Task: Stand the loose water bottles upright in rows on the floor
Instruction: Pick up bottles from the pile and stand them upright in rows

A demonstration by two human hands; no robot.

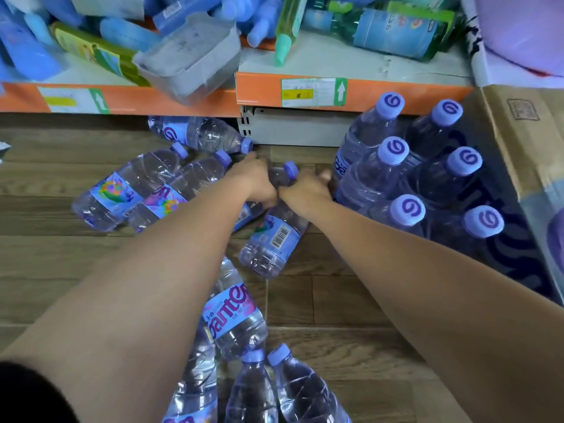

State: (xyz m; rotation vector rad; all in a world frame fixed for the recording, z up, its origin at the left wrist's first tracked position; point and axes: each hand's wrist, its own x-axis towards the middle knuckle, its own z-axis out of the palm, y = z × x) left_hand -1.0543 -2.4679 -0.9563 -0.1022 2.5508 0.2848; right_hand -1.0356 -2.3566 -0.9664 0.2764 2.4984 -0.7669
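Observation:
Several clear water bottles with lilac caps and blue labels lie loose on the wooden floor (335, 303). Both hands grip one lying bottle (274, 239) near its neck: my left hand (254, 178) on the left side, my right hand (308, 189) on the right, its cap pointing away from me. Several upright bottles (393, 166) stand in two rows at the right. More bottles lie at the left (122, 193), under the shelf (201, 134) and close to me (235, 319).
An orange-edged shelf (262, 91) runs across the top, loaded with blue and green containers and a grey tray (189, 53). A cardboard box (525, 141) stands at the right, against the upright bottles. Bare floor lies left and right of my arms.

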